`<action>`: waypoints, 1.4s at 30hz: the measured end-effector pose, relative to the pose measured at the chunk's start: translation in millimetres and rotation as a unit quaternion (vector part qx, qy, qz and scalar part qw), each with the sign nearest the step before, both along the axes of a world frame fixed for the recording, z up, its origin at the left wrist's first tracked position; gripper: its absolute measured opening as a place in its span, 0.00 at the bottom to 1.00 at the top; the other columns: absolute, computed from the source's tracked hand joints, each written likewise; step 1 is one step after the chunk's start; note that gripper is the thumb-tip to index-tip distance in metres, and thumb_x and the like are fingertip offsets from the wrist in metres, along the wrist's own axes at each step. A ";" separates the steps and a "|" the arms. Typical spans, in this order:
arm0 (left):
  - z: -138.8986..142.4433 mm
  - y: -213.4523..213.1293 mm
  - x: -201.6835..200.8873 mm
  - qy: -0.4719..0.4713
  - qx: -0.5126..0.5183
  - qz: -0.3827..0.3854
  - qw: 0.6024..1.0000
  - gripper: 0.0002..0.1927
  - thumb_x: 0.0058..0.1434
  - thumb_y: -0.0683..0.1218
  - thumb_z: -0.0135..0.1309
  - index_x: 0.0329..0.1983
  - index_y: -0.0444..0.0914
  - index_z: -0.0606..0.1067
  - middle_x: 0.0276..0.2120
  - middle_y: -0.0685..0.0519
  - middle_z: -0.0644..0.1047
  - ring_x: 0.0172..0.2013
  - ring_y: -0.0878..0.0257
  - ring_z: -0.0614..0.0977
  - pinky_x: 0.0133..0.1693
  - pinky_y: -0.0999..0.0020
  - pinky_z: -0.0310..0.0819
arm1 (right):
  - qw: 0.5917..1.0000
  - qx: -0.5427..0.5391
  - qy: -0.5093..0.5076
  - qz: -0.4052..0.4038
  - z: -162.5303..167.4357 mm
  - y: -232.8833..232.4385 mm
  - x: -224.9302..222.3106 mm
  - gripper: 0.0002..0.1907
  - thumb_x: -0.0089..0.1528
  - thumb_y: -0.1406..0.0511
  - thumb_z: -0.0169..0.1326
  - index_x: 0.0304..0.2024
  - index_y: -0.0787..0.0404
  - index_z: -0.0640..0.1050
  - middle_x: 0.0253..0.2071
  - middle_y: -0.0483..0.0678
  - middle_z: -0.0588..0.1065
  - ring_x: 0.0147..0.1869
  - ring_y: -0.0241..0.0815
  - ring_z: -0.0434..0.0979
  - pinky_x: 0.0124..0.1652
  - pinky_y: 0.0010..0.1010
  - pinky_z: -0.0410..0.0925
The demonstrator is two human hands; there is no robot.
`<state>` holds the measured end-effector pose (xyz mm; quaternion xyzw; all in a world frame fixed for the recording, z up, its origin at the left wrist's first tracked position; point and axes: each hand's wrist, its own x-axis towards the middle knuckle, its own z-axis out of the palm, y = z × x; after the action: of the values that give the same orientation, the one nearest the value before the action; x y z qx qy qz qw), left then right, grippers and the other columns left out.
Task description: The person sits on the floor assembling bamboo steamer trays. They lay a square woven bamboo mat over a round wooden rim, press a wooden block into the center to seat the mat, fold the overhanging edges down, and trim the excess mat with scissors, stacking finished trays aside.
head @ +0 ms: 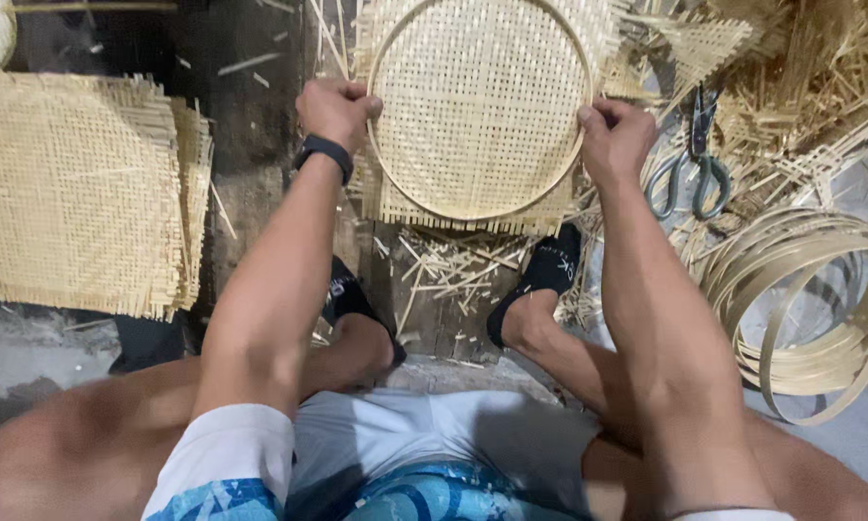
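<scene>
Bamboo throughout. Round pale woven bamboo tray w/ thin hoop rim lies flat on the dark floor, straight ahead of the person, just past both feet in black socks.

Left hand is fisted on the rim at the tray's left edge, right hand fisted on the rim at the right edge. Both closed tight around hoop + mat edge, opposite each other across the disc. My read: gripping at opposed pts keeps the hoop seated on the square weave under it and stops it springing out (hoop looks thin, flexy).

Orientation: disc is round, so no real long axis; face points up toward cam. Raw strip ends stick out past the rim at the near edge and corners, untrimmed.

Around it:
- green-handled scissors on the floor just right of the right hand, blades pointing away, w/in easy reach
- coil of spare bamboo hoops further right
- stack of flat square woven mats well to the left
- offcut slivers between the feet
</scene>
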<state>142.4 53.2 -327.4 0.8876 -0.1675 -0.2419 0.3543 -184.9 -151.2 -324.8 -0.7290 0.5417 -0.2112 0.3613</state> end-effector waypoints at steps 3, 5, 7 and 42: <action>-6.2 1.9 0.3 0.012 0.008 0.009 1.000 0.13 0.45 0.43 0.74 0.33 0.37 0.86 0.31 0.48 0.85 0.31 0.62 0.88 0.40 0.67 0.83 | 1.000 0.003 0.004 0.004 -4.4 -1.7 -0.7 0.12 0.59 0.65 0.66 0.42 0.66 0.85 0.32 0.51 0.83 0.34 0.37 0.82 0.39 0.28 0.73; -8.6 4.7 2.2 0.018 -0.004 -0.008 1.000 0.14 0.45 0.44 0.74 0.35 0.38 0.85 0.32 0.48 0.85 0.31 0.63 0.87 0.40 0.67 0.82 | 0.999 0.024 -0.022 -0.008 -5.6 -2.5 -1.3 0.12 0.58 0.65 0.66 0.41 0.65 0.85 0.32 0.49 0.83 0.34 0.35 0.82 0.38 0.27 0.73; -9.4 5.5 6.9 0.027 -0.013 -0.019 0.999 0.15 0.45 0.44 0.75 0.34 0.37 0.85 0.31 0.49 0.85 0.31 0.65 0.87 0.40 0.67 0.82 | 1.000 0.014 -0.027 0.001 -4.9 -3.1 -1.5 0.11 0.59 0.65 0.67 0.41 0.66 0.86 0.32 0.50 0.83 0.34 0.36 0.81 0.38 0.27 0.73; -11.5 -181.9 18.8 -0.132 -0.130 -0.323 0.928 0.20 0.61 0.63 0.51 0.48 0.53 0.85 0.58 0.53 0.79 0.56 0.47 0.77 0.57 0.49 0.68 | 0.934 -0.154 0.064 0.317 52.8 28.3 120.7 0.35 0.55 0.58 0.68 0.61 0.64 0.72 0.54 0.60 0.76 0.58 0.60 0.73 0.58 0.49 0.66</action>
<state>161.2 -128.7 -338.9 0.7554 -0.5206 -0.2005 0.3436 -64.2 -122.8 -272.0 -0.9217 0.2651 -0.1192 0.2570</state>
